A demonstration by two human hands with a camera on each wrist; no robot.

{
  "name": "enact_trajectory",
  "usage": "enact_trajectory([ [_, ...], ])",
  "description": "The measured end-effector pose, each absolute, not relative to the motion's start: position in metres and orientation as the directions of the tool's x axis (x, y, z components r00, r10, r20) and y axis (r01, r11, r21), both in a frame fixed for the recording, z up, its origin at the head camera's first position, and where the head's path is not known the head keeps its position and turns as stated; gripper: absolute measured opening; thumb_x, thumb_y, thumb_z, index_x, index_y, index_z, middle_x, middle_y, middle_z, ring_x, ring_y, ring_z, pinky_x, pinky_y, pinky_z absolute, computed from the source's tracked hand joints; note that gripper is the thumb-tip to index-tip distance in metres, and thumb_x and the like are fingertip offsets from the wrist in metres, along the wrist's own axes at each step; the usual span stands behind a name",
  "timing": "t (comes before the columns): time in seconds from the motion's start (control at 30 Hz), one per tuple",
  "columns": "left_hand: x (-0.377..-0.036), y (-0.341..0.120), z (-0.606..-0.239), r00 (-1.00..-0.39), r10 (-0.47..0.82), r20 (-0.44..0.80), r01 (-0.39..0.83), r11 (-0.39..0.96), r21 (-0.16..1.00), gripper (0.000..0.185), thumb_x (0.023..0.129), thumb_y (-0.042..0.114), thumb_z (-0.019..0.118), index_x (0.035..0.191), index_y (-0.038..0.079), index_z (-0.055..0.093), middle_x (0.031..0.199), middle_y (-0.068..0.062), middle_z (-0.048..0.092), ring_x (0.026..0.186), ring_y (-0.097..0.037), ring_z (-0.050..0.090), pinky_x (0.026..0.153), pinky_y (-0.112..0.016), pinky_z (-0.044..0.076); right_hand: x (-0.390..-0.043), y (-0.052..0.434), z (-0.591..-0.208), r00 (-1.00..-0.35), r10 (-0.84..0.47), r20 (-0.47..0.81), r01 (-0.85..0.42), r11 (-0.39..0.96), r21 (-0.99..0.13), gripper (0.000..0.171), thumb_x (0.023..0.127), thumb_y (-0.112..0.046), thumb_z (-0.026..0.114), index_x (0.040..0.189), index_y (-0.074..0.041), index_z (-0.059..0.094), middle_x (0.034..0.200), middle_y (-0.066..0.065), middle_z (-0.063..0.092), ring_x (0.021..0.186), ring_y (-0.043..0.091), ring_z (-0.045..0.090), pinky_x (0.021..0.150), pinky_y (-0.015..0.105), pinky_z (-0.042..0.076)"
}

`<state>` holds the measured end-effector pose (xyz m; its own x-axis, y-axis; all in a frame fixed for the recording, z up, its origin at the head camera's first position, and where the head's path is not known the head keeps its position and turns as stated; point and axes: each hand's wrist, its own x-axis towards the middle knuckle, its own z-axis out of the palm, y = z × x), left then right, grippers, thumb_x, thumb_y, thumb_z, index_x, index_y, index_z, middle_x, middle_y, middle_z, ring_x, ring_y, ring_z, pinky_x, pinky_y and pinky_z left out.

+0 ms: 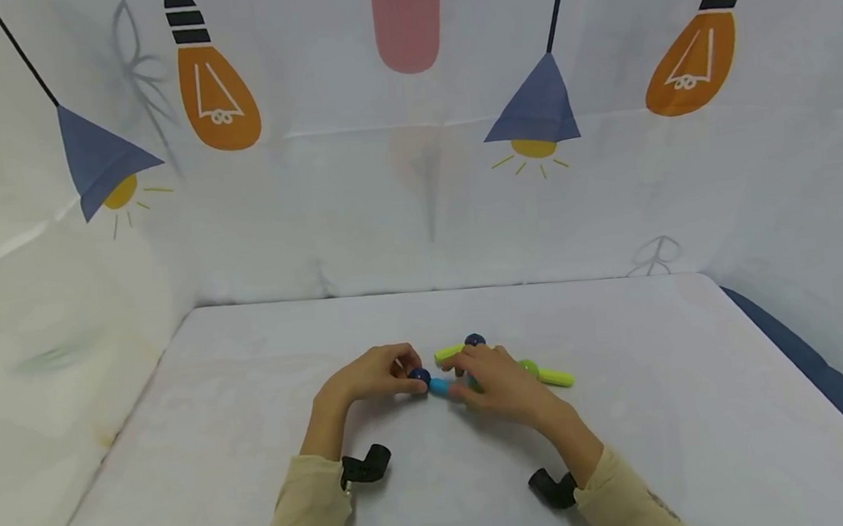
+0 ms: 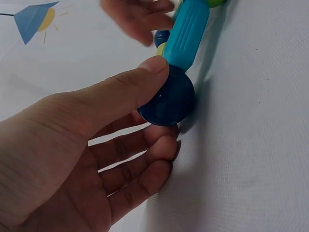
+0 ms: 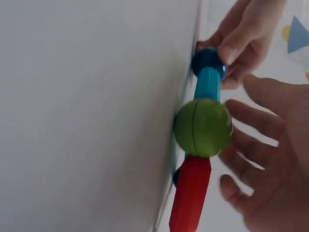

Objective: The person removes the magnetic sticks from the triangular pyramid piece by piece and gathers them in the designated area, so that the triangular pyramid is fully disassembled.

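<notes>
A chain of toy pieces lies on the white table (image 1: 257, 444). My left hand (image 1: 408, 373) pinches a dark blue ball (image 1: 420, 375) between thumb and fingers; the left wrist view shows this ball (image 2: 169, 99) joined to a cyan rod (image 2: 188, 31). My right hand (image 1: 477, 379) hovers over the cyan rod (image 1: 440, 387) with its fingers (image 3: 256, 121) spread and relaxed, gripping nothing. In the right wrist view the cyan rod (image 3: 208, 83) leads to a green ball (image 3: 203, 126), then a red rod (image 3: 189, 193).
Past my right hand lie a yellow-green rod (image 1: 450, 351) with another dark blue ball (image 1: 475, 340), and a second yellow-green rod (image 1: 555, 377) beside the green ball (image 1: 528, 366). Printed cloth walls enclose the table on the left and back. A dark blue edge (image 1: 839, 393) runs along the right.
</notes>
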<state>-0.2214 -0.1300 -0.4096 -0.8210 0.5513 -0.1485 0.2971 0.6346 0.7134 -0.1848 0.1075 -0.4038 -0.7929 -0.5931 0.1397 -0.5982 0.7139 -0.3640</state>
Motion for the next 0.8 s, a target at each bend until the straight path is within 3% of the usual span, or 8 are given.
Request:
enact_trajectory([
  [0.23, -0.2210, -0.1300, -0.4105, -0.812, 0.570, -0.127, 0.337, 0.635, 0.695, 0.026, 0.083, 0.032, 0.071, 0.103, 0.017, 0.061, 0.093, 0.003, 0.062, 0.080, -0.011, 0.055, 0.071, -0.027, 0.045, -0.1823, 0.1101, -0.4071, -0.741, -0.669, 0.068, -0.646, 0.680, -0.348, 0.034, 0.087, -0.029, 0.067, 0.118, -0.015, 0.061, 0.113, -0.003, 0.061, 0.100, 0.012, 0.049, 0.092, 0.035, 0.043],
  [0.47, -0.2232, -0.1333, -0.4155, -0.838, 0.536, -0.103, 0.325, 0.641, 0.695, 0.022, 0.081, 0.025, 0.069, 0.100, 0.017, 0.062, 0.087, 0.002, 0.061, 0.077, -0.012, 0.054, 0.068, -0.027, 0.046, -0.1868, 0.1123, -0.4113, -0.703, -0.704, 0.104, -0.683, 0.627, -0.374, 0.024, 0.089, -0.021, 0.066, 0.112, -0.016, 0.064, 0.106, -0.005, 0.066, 0.093, 0.010, 0.050, 0.083, 0.027, 0.044],
  [0.6, -0.2250, -0.1346, -0.4185, -0.855, 0.510, -0.095, 0.304, 0.640, 0.706, 0.022, 0.081, 0.025, 0.071, 0.099, 0.017, 0.062, 0.087, 0.001, 0.061, 0.076, -0.012, 0.054, 0.067, -0.026, 0.045, -0.1873, 0.1124, -0.4128, -0.717, -0.687, 0.118, -0.669, 0.630, -0.394, 0.027, 0.088, -0.024, 0.066, 0.113, -0.014, 0.063, 0.099, -0.006, 0.065, 0.089, 0.009, 0.051, 0.080, 0.025, 0.044],
  [0.8, -0.2237, -0.1292, -0.4150, -0.828, 0.548, -0.118, 0.316, 0.629, 0.710, 0.024, 0.081, 0.035, 0.072, 0.098, 0.020, 0.063, 0.086, 0.004, 0.061, 0.078, -0.012, 0.055, 0.069, -0.027, 0.046, -0.1859, 0.1134, -0.4126, -0.740, -0.666, 0.093, -0.640, 0.655, -0.402, 0.032, 0.085, -0.031, 0.070, 0.112, -0.016, 0.063, 0.095, -0.009, 0.064, 0.087, 0.007, 0.050, 0.077, 0.024, 0.044],
])
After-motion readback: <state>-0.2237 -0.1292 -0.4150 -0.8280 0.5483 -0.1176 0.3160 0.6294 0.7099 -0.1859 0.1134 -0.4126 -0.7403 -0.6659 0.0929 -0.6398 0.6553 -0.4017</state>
